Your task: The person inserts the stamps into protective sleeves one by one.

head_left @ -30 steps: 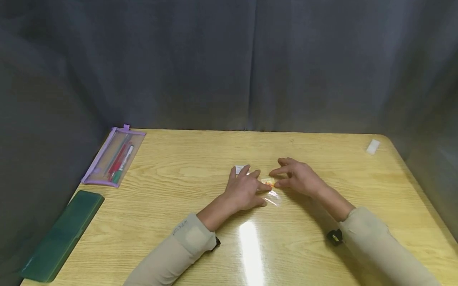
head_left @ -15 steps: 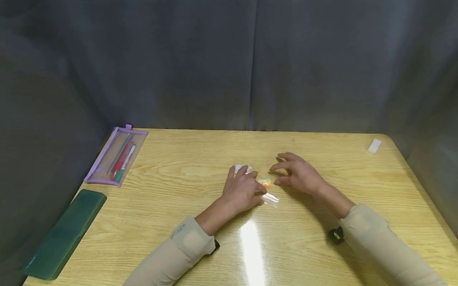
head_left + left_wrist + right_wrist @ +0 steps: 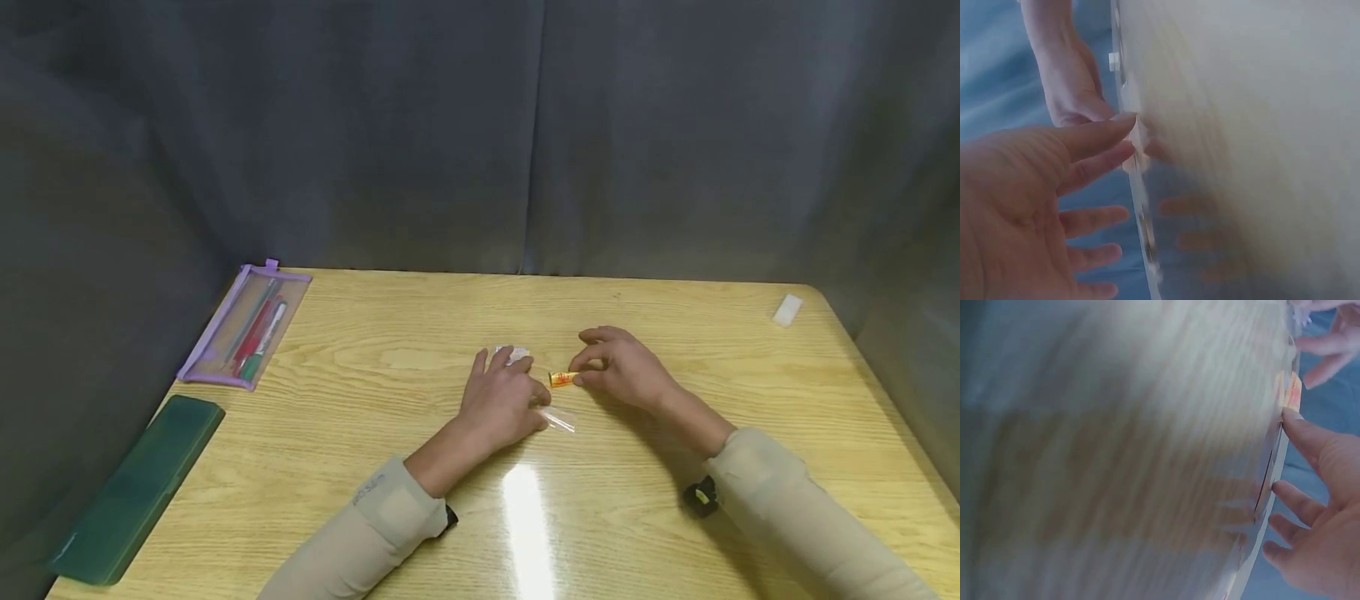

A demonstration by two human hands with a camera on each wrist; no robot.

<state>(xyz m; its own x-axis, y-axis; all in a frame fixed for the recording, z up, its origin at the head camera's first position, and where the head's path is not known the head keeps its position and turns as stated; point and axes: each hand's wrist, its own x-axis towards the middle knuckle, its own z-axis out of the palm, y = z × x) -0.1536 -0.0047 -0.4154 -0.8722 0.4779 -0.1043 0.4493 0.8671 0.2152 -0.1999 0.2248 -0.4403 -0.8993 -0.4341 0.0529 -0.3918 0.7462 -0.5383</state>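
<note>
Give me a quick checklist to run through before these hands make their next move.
1. Right hand at the yellow piece: ok, thumb at one end.
2. Firm grip on it: cannot tell.
3. White piece fully in view: not ok, the left hand partly covers it.
4. Clear plastic free of the left hand: not ok, thumb appears at its edge.
5. Purple-edged pouch and green case out of the way: ok, both lie far left.

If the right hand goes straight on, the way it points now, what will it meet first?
Most likely the small yellow packet, right at the tip of the right hand's thumb. Beyond it seems to come the left hand, though depth is unclear.
</note>
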